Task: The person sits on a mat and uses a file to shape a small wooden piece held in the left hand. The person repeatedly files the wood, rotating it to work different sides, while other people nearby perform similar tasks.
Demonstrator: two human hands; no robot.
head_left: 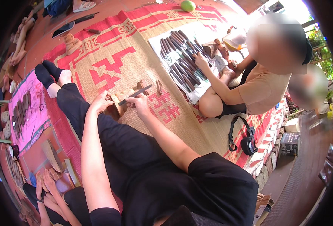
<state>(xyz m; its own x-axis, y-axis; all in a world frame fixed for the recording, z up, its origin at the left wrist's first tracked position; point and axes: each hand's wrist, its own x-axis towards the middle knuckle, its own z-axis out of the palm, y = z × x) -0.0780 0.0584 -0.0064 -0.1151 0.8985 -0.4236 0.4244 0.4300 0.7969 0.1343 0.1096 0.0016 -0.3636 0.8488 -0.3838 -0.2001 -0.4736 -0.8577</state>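
My right hand (138, 104) is closed around a long, narrow, dark tool (143, 89) that looks like a file or a carving chisel. The tool lies slantwise over a light brown wooden piece (116, 107) beside my legs. My left hand (101, 102) has its fingers bent against the near left side of this piece; its exact grip is partly hidden. Just beyond the tool are more small carved wooden pieces (159, 87) on the woven mat (136, 67).
At the right, a co-worker sits by a white cloth (157, 43) bearing several dark-handled carving tools (181, 71). A black strapped device (248, 145) lies near the mat's edge. A carved wooden figure (72, 44), phone (63, 29) and green fruit (188, 5) are farther off. Another person's hands (48, 184) work at lower left.
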